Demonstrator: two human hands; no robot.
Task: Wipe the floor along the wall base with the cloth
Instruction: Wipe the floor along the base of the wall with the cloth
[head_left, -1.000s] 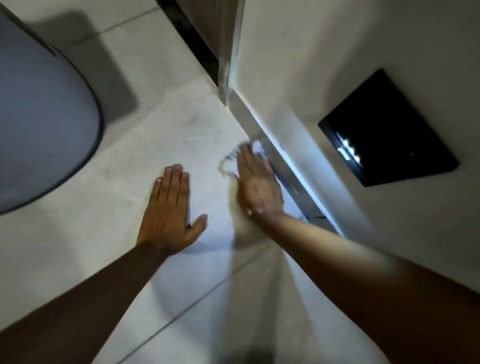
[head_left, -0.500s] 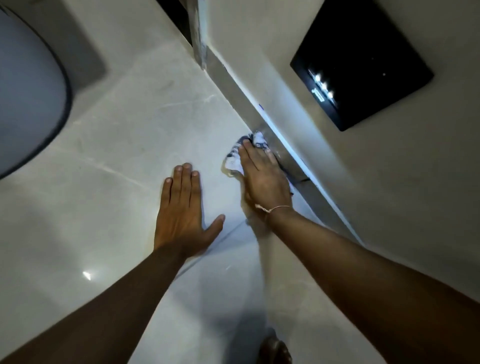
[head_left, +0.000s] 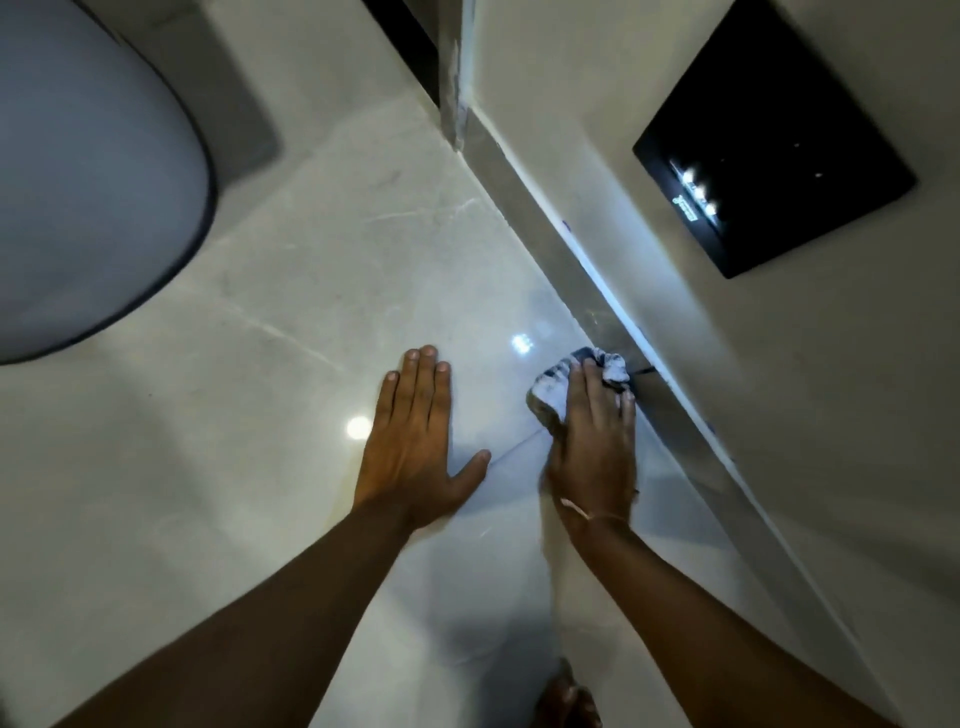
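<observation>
A crumpled white and dark cloth (head_left: 551, 387) lies on the glossy pale tile floor (head_left: 291, 374), pressed right against the grey wall base (head_left: 550, 244). My right hand (head_left: 595, 441) lies flat on top of the cloth, fingers pointing along the skirting, and most of the cloth is hidden under the palm. My left hand (head_left: 421, 436) rests flat on the floor to the left of it, fingers together and thumb spread, holding nothing.
A large rounded pale object with a dark rim (head_left: 88, 171) fills the upper left. A black panel with lit dots (head_left: 774, 140) sits in the white wall. A dark doorway gap (head_left: 410, 47) and frame post stand at the top. My foot (head_left: 569, 696) shows at the bottom.
My right hand and the cloth have slid back along the wall base toward me. The left hand stays planted flat on the floor beside it.
</observation>
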